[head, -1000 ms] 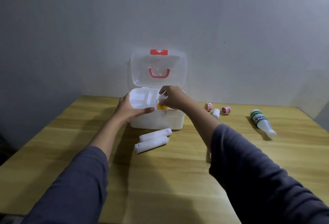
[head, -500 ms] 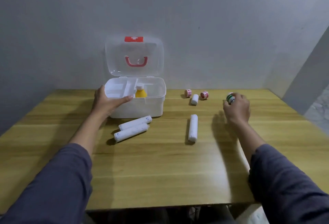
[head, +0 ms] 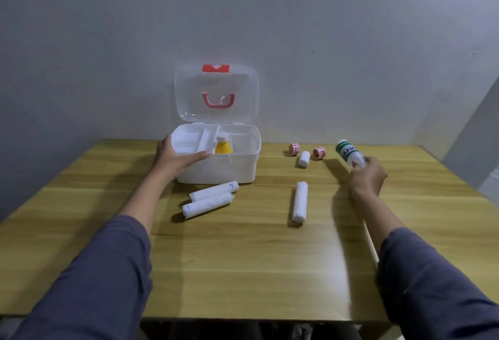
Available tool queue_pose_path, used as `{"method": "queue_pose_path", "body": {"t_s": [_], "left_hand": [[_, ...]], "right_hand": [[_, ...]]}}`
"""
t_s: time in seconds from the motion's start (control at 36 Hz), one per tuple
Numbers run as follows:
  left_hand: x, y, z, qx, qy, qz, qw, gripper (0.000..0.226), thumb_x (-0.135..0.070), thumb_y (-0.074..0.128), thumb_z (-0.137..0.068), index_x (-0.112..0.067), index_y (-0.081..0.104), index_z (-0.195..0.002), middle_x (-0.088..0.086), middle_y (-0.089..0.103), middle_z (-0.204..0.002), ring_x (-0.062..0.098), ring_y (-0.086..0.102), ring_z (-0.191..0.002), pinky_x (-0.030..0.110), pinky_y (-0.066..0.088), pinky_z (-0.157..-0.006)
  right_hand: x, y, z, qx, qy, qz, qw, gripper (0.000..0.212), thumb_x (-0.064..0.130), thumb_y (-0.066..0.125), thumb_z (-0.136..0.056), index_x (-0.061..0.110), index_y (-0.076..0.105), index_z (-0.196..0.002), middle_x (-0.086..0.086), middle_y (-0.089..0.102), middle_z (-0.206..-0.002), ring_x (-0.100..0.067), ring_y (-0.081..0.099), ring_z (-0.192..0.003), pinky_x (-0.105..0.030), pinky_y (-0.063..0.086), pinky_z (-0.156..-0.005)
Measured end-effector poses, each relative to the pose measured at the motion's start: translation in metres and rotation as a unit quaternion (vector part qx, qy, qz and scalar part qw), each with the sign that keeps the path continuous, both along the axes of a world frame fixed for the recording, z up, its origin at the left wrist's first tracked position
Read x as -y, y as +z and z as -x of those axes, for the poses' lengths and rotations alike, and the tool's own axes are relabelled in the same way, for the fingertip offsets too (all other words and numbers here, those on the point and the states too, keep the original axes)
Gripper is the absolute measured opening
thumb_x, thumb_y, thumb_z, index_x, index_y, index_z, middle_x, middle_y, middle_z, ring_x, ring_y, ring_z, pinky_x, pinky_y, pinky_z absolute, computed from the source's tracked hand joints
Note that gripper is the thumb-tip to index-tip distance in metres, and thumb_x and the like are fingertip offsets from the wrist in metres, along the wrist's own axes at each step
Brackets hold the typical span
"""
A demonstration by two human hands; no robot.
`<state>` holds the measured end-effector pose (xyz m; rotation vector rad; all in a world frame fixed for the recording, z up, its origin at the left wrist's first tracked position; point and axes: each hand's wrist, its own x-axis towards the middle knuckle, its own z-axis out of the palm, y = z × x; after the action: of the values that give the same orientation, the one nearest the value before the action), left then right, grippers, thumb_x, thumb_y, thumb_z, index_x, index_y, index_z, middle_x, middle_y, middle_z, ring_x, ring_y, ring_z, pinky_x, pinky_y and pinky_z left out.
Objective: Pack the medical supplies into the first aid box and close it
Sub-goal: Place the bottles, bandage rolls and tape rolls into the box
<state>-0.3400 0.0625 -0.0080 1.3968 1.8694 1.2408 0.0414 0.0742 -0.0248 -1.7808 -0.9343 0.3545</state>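
Observation:
The white first aid box [head: 232, 168] stands open at the table's back, its clear lid [head: 216, 93] upright against the wall. A yellow bottle [head: 223, 145] sits inside beside a white tray insert. My left hand [head: 175, 157] grips the box's front left rim. My right hand [head: 367, 177] holds a white bottle with a green band [head: 347, 150], lifted off the table and tilted. Two bandage rolls [head: 210, 199] lie in front of the box, a third roll [head: 300, 202] to the right. A small white roll [head: 304, 159] and two red tape rolls [head: 294, 148] [head: 319, 152] lie at the back.
The wooden table [head: 243, 258] ends at a grey wall behind the box. Its right edge runs close to a wall corner at the far right.
My right hand left the box, reached right to the green-banded bottle and has lifted it off the table. The left hand stayed on the box rim. The camera view shifted.

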Motion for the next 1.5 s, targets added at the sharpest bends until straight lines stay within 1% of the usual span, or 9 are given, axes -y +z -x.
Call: {"method": "queue_pose_path", "body": {"t_s": [0.11, 0.19, 0.28, 0.42, 0.75, 0.92, 1.28, 1.39, 1.5], "left_hand": [[0.003, 0.004, 0.0, 0.002, 0.0, 0.009, 1.0, 0.129, -0.07, 0.075, -0.025, -0.021, 0.04, -0.139, 0.004, 0.041, -0.143, 0.023, 0.042, -0.13, 0.043, 0.041, -0.105], [0.003, 0.004, 0.001, 0.003, -0.007, 0.018, 1.0, 0.131, -0.071, 0.077, -0.024, -0.021, 0.04, -0.139, 0.005, 0.042, -0.142, 0.023, 0.043, -0.129, 0.044, 0.042, -0.104], [0.004, 0.006, 0.0, -0.001, -0.009, 0.021, 1.0, 0.126, -0.066, 0.08, -0.03, -0.018, 0.038, -0.14, 0.006, 0.04, -0.143, 0.024, 0.041, -0.13, 0.044, 0.041, -0.105], [0.003, 0.006, 0.001, 0.005, -0.011, 0.017, 1.0, 0.128, -0.07, 0.079, -0.025, -0.02, 0.042, -0.137, 0.004, 0.045, -0.14, 0.022, 0.044, -0.128, 0.043, 0.043, -0.104], [0.0, 0.001, -0.002, -0.014, 0.0, -0.009, 1.0, 0.099, -0.041, 0.085, -0.061, -0.016, 0.035, -0.142, 0.009, 0.033, -0.146, 0.026, 0.036, -0.133, 0.039, 0.038, -0.104], [0.001, -0.001, -0.002, -0.01, -0.003, -0.02, 1.0, 0.101, -0.043, 0.084, -0.061, -0.018, 0.031, -0.144, 0.007, 0.031, -0.148, 0.026, 0.033, -0.134, 0.04, 0.037, -0.106], [0.003, 0.0, -0.003, -0.014, -0.003, -0.001, 1.0, 0.105, -0.046, 0.082, -0.064, -0.017, 0.024, -0.147, 0.007, 0.026, -0.149, 0.026, 0.031, -0.136, 0.04, 0.037, -0.106], [0.002, 0.003, -0.004, -0.011, 0.002, 0.004, 1.0, 0.106, -0.045, 0.082, -0.064, -0.016, 0.023, -0.147, 0.008, 0.025, -0.15, 0.026, 0.03, -0.137, 0.039, 0.035, -0.108], [0.0, 0.003, -0.003, -0.023, -0.007, 0.021, 0.999, 0.109, -0.048, 0.081, -0.064, -0.014, 0.019, -0.148, 0.009, 0.022, -0.152, 0.027, 0.028, -0.139, 0.041, 0.034, -0.109]], "right_hand": [[-0.003, 0.032, 0.024, 0.03, 0.074, -0.066, 0.995, 0.032, 0.014, 0.054, -0.091, -0.002, 0.057, -0.119, -0.025, 0.064, -0.112, -0.034, 0.061, -0.099, -0.037, 0.047, -0.082], [-0.002, 0.061, 0.048, 0.054, 0.154, -0.108, 0.981, 0.034, 0.017, 0.057, -0.09, 0.0, 0.058, -0.119, -0.018, 0.066, -0.104, -0.026, 0.061, -0.09, -0.02, 0.05, -0.067], [-0.004, 0.083, 0.073, 0.094, 0.214, -0.125, 0.964, 0.031, 0.023, 0.066, -0.084, 0.003, 0.065, -0.109, -0.02, 0.071, -0.099, -0.03, 0.067, -0.09, -0.034, 0.053, -0.076], [-0.002, 0.108, 0.117, 0.157, 0.302, -0.099, 0.935, 0.025, 0.023, 0.07, -0.08, 0.005, 0.068, -0.096, -0.015, 0.071, -0.09, -0.023, 0.064, -0.077, -0.027, 0.046, -0.06], [-0.011, 0.095, 0.167, 0.294, 0.396, 0.008, 0.87, 0.032, 0.02, 0.069, -0.081, 0.002, 0.061, -0.106, -0.02, 0.065, -0.106, -0.035, 0.062, -0.092, -0.041, 0.054, -0.079], [-0.01, 0.079, 0.181, 0.311, 0.424, 0.036, 0.85, 0.029, 0.017, 0.066, -0.083, 0.003, 0.06, -0.108, -0.019, 0.064, -0.111, -0.031, 0.06, -0.095, -0.031, 0.045, -0.071], [-0.013, 0.066, 0.186, 0.283, 0.418, 0.001, 0.863, 0.032, 0.02, 0.064, -0.085, 0.006, 0.059, -0.113, -0.016, 0.062, -0.117, -0.025, 0.057, -0.097, -0.03, 0.046, -0.075], [0.003, 0.067, 0.19, 0.302, 0.393, -0.08, 0.865, 0.036, 0.022, 0.06, -0.088, 0.008, 0.054, -0.121, -0.011, 0.049, -0.129, -0.026, 0.046, -0.119, -0.033, 0.043, -0.096], [0.03, 0.058, 0.198, 0.281, 0.41, -0.183, 0.848, 0.025, 0.018, 0.059, -0.088, 0.007, 0.059, -0.11, -0.009, 0.055, -0.114, -0.022, 0.052, -0.107, -0.032, 0.046, -0.092]]}}
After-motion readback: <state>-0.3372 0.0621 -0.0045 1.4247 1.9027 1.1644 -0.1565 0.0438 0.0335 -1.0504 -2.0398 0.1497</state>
